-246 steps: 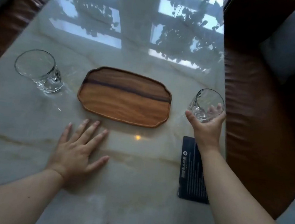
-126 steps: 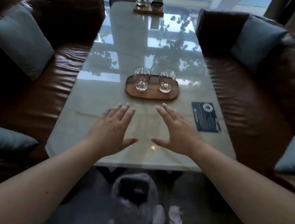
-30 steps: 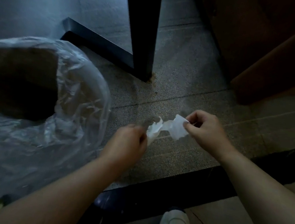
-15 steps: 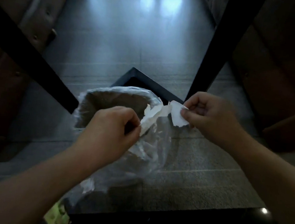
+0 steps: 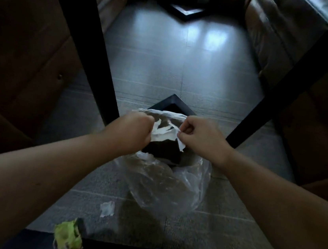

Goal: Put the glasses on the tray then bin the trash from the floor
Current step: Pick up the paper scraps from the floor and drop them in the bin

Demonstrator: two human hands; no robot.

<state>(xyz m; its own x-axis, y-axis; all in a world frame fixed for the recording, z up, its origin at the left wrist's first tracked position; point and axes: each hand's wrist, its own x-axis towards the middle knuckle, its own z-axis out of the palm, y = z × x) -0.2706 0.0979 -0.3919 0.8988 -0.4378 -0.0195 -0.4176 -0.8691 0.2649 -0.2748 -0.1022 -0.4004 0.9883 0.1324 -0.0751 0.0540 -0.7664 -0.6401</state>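
A crumpled white tissue (image 5: 164, 134) is stretched between my two hands above the open mouth of the bin. My left hand (image 5: 132, 129) is fisted on its left end and my right hand (image 5: 200, 136) pinches its right end. The bin (image 5: 171, 179) is dark and lined with a clear plastic bag, standing on the grey floor under the table. A small white paper scrap (image 5: 107, 208) lies on the floor in front of the bin. A crumpled green wrapper (image 5: 67, 236) lies nearer to me, at the lower left. The glasses and tray are out of view.
Black table legs (image 5: 91, 38) slant down on both sides of the bin, with a black V-shaped base (image 5: 174, 102) behind it. Brown leather sofas (image 5: 23, 49) flank the floor left and right. A dark ledge runs along the bottom.
Both hands carried the tissue from floor level up and over the bin's mouth. My view swung from the floor to under the table, and the scrap and green wrapper came into sight.
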